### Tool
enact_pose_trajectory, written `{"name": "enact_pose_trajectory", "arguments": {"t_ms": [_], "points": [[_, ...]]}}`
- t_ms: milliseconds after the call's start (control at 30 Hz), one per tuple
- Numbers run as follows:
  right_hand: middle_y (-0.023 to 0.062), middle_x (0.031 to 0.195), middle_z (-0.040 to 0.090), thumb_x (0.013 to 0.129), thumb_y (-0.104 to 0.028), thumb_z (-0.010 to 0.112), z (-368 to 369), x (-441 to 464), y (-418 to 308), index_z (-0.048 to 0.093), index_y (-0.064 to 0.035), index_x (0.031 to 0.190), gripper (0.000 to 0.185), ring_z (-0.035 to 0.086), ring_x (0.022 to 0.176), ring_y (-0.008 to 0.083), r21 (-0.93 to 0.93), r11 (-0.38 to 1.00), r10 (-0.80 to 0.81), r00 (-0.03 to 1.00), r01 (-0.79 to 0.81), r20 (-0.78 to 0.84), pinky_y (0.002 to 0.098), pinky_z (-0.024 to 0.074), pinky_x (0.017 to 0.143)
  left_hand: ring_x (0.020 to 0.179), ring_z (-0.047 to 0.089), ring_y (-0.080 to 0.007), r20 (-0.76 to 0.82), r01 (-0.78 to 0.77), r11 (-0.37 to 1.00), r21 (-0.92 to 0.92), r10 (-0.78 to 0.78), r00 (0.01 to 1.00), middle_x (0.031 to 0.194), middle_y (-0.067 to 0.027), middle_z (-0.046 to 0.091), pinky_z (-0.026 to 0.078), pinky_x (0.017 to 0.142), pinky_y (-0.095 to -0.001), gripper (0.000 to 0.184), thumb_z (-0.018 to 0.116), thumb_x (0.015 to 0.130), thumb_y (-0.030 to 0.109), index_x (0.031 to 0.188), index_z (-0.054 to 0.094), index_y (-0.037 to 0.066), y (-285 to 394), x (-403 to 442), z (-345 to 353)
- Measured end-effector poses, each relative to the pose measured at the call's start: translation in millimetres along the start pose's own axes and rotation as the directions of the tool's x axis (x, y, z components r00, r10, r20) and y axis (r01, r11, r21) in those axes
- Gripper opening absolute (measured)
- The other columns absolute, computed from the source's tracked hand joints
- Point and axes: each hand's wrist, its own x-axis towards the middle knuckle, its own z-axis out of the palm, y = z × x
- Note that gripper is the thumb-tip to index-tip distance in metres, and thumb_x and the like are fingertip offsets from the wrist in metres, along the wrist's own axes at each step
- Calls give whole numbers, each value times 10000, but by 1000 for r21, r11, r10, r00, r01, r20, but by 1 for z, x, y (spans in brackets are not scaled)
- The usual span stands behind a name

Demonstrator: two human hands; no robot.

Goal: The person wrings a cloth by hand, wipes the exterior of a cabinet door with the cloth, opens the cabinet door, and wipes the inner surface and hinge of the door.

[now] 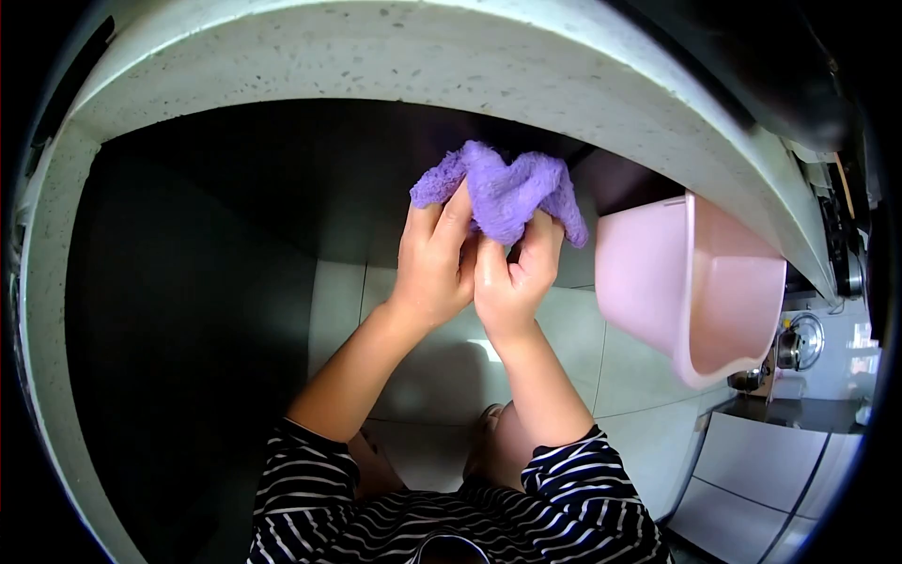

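Observation:
A crumpled purple cloth (507,193) is bunched up between my two hands, below the edge of the pale counter. My left hand (437,249) has its fingers closed on the left part of the cloth. Close beside it, my right hand (515,273) grips the cloth's right part, with folds hanging over the fingers. The two hands nearly touch at the thumbs. Some fingertips are hidden behind the cloth.
The speckled counter edge (376,56) arches over the top. A pink basin (644,258) is at the right, tilted on its side. Dark cabinet panels (188,310) stand at the left. Pale floor tiles (564,348) lie below. White cabinets (761,456) and pots (789,350) are at the far right.

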Motion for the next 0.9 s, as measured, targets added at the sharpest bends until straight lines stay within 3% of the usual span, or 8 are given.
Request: {"name": "enact_pose_trajectory", "arguments": {"t_ms": [100,267,400,500,533,667,767,900], "points": [[144,931,585,751,36,553,6,-7,6,582,21,957,209,552,827,278,77,997,-34,999,32,22,339,435,737,1074,463,-359,54,148,985,-85,-144,988,1173,-184,489,395,884,-408,465,627,750,10,1198,504,15,-9,-20,1],[141,984,535,768,47,571,6,-56,32,547,29,995,229,526,913,258,78,975,205,977,-209,62,324,436,761,1133,439,-327,248,450,877,-170,-404,880,1202,-194,463,366,937,-379,506,565,735,-10,1233,474,-15,-14,-57,-8],[100,1021,533,808,59,537,-7,-59,7,510,15,1067,264,503,951,191,273,842,448,885,-465,125,287,410,827,1163,392,-338,22,88,995,-47,-87,996,1239,-233,423,312,985,-382,563,554,714,50,1247,435,-86,7,-30,-23],[90,1083,498,840,53,522,-6,-47,-19,439,29,1146,318,483,1002,167,412,833,356,928,-370,113,274,377,890,1004,498,-335,18,-66,990,126,65,998,1098,-157,528,409,873,-412,481,663,676,113,1146,595,41,18,17,-23],[123,1316,387,864,44,485,-8,-49,-15,293,40,1324,499,390,1204,196,427,831,306,934,-356,183,318,302,1013,964,513,-327,-20,-112,980,163,116,993,1046,-132,550,428,837,-403,460,676,656,106,1111,619,68,19,24,-16],[48,1033,501,857,48,490,-11,-31,-16,418,-3,1158,313,469,897,94,393,762,480,856,-515,191,226,426,769,870,536,-270,-39,-235,918,320,261,965,938,-72,575,457,726,-355,349,663,611,34,952,659,104,17,43,-11],[44,982,500,845,59,512,-15,-29,-18,434,13,1091,263,467,887,110,443,600,619,737,-667,272,235,401,797,857,531,-254,-5,-309,883,354,332,943,922,-59,565,450,712,-351,306,645,569,33,870,649,87,17,50,-10],[25,932,491,826,73,500,-13,-26,-12,453,6,1075,262,447,811,76,368,721,547,808,-587,219,197,393,698,871,525,-231,76,-394,864,314,391,917,920,-32,561,436,731,-344,234,624,534,70,767,617,79,17,57,-8]]}}
